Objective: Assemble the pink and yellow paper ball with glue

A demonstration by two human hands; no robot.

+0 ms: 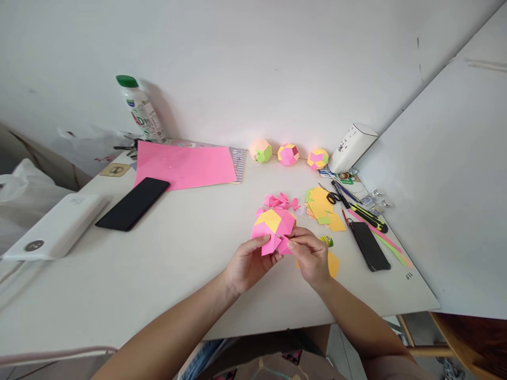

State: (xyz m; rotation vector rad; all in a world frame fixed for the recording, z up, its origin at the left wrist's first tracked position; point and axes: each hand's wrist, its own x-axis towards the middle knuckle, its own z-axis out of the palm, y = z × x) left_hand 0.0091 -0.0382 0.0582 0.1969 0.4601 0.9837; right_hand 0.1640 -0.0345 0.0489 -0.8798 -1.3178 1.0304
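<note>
Both hands are on a pink and yellow folded-paper ball (271,222), held above the front part of the table. My left hand (249,263) supports it from the left and below, thumb pressed on a pink face. At its lower right, my right hand (312,255) pinches a pink paper flap (284,245) between thumb and fingers. Whether that flap is joined to the ball cannot be made out. Small folded pink paper pieces (278,200) lie just behind the ball. Yellow, orange and green paper squares (320,205) are spread to the right.
Three paper balls, the middle one (288,154) among them, stand along the wall. Scissors (333,197), a cutter (370,218) and a black case (369,245) lie right. Pink sheets (184,166), a phone (133,203), a white device (55,224) and a bottle (142,111) are left.
</note>
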